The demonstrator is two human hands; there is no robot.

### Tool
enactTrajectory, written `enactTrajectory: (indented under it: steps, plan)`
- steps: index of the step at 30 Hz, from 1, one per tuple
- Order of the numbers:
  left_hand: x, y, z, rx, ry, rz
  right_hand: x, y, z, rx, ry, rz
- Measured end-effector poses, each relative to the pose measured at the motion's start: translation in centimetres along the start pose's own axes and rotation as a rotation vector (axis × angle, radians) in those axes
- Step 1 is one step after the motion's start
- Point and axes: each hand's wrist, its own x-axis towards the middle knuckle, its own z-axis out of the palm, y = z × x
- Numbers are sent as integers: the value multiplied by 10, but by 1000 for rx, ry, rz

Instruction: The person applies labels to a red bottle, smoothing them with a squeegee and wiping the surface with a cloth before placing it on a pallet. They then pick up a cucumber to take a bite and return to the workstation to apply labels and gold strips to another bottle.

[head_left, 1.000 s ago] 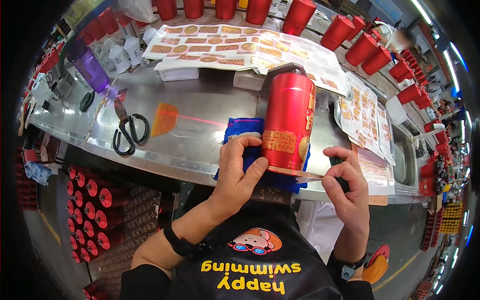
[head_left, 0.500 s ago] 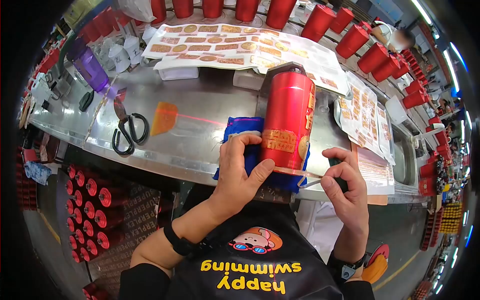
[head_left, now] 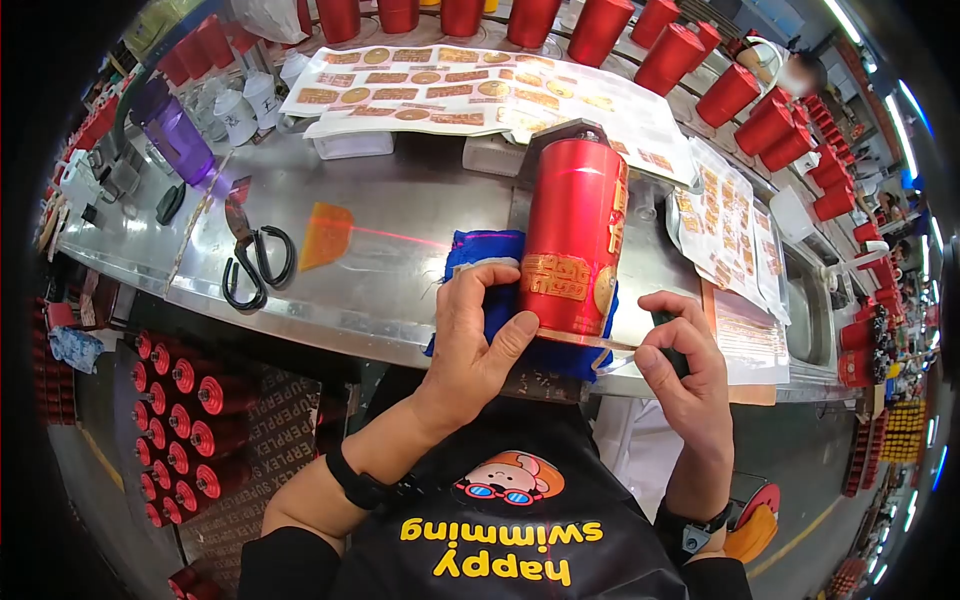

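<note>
One red tumbler (head_left: 575,235) lies on its side near the front edge of a steel bench (head_left: 400,200), cradled on a folded blue cloth (head_left: 478,252). Its long axis runs away from the person, with the capped end far and the base near. The body is a smooth, glossy metal cylinder with a square gold label (head_left: 555,277) on the lower left flank and more gold marks up the right side.

The left hand (head_left: 478,335) is on the tumbler. Its fingers curl over the cloth and the edge of the label, and its thumb presses against the near rim, so it steadies the cylinder from the left. The right hand (head_left: 685,375) lies just beside the base, to the right and slightly nearer the person. It is closed around a dark tool (head_left: 668,335), and its thumb tip meets the free end of a thin clear film (head_left: 610,350) that stretches off the base rim. Whether the thumb pinches the film or only touches it cannot be told.

A red light line (head_left: 400,240) crosses the bench toward the cloth. Left of it lie a translucent orange scraper (head_left: 327,235) and black-handled scissors (head_left: 250,262), well apart from both hands. Beyond the tumbler are flat white sheets of gold stickers (head_left: 470,90), then a row of upright red tumblers (head_left: 680,55) along the far edge. A purple bottle (head_left: 178,135) stands at far left.
</note>
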Motion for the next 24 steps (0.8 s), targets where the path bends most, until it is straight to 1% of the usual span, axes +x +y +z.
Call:
enactTrajectory:
  steps: [9, 13, 16, 19, 22, 24]
  plan:
    - [1, -1, 1, 58, 6, 23, 0, 4, 1, -13, 6, -10]
    - [1, 1, 1, 88, 9, 40, -1, 4, 1, -5, -1, 17]
    - [-4, -7, 5, -123, 96, 27, -1, 6, 0, 21, -11, 28]
    - [-11, 2, -18, 155, 75, 339, -1, 10, -1, 71, -46, 45]
    - [-7, 12, -17, 206, -70, 536, 0, 13, -3, 131, -105, 60]
    - [-5, 11, -15, 247, -69, 579, 1, 15, -3, 171, -123, 43]
